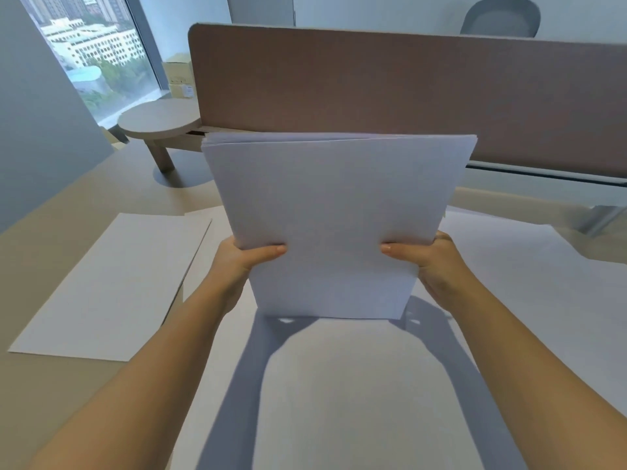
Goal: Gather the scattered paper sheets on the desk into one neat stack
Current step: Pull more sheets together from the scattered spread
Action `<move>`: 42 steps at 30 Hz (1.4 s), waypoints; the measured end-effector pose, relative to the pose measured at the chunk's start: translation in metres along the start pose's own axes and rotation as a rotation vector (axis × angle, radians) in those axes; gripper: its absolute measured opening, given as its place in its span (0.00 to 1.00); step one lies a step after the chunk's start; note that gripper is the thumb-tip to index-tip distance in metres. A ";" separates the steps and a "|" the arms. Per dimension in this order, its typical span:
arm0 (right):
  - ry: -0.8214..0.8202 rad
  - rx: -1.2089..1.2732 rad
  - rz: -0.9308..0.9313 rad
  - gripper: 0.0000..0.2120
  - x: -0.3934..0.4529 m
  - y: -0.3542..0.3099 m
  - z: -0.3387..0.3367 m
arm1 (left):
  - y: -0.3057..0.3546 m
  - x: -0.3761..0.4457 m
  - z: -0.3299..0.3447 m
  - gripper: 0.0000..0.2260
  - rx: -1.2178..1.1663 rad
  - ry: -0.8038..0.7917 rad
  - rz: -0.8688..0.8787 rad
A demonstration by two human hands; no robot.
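A bundle of white paper sheets [336, 218] stands upright on its lower edge in the middle of the desk. My left hand [246, 257] grips its left side, thumb on the front face. On the right side, my right hand [429, 257] grips it the same way. The sheet tops are slightly fanned and uneven. One loose sheet [112, 286] lies flat on the desk to the left. More white sheets lie flat under the bundle [342, 385] and to the right [543, 283].
A brown desk divider [407, 89] rises just behind the bundle. A small round stool-like stand [159, 120] sits at the far left of the beige desk [51, 385]. A window and cardboard boxes [178, 78] are beyond it. A chair back [500, 16] shows behind the divider.
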State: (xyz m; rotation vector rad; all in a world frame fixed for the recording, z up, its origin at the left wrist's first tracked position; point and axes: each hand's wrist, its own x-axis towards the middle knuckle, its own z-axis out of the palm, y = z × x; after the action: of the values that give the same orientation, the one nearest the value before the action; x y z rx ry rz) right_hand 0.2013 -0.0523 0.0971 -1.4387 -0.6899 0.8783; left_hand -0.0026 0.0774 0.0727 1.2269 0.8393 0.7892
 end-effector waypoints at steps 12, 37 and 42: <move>0.013 -0.012 0.130 0.12 -0.011 0.032 -0.006 | -0.040 -0.014 0.009 0.23 -0.019 0.063 -0.125; -0.004 -0.327 0.308 0.15 0.053 0.071 0.268 | -0.003 0.040 -0.274 0.06 0.576 0.372 -0.302; -0.015 -0.362 0.370 0.15 0.065 0.098 0.318 | -0.023 0.050 -0.323 0.11 0.651 0.393 -0.356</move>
State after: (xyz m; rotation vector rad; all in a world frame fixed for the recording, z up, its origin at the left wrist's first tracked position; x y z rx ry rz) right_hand -0.0411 0.1669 0.0064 -1.9268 -0.6239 1.0868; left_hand -0.2603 0.2667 0.0012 1.4397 1.6775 0.4751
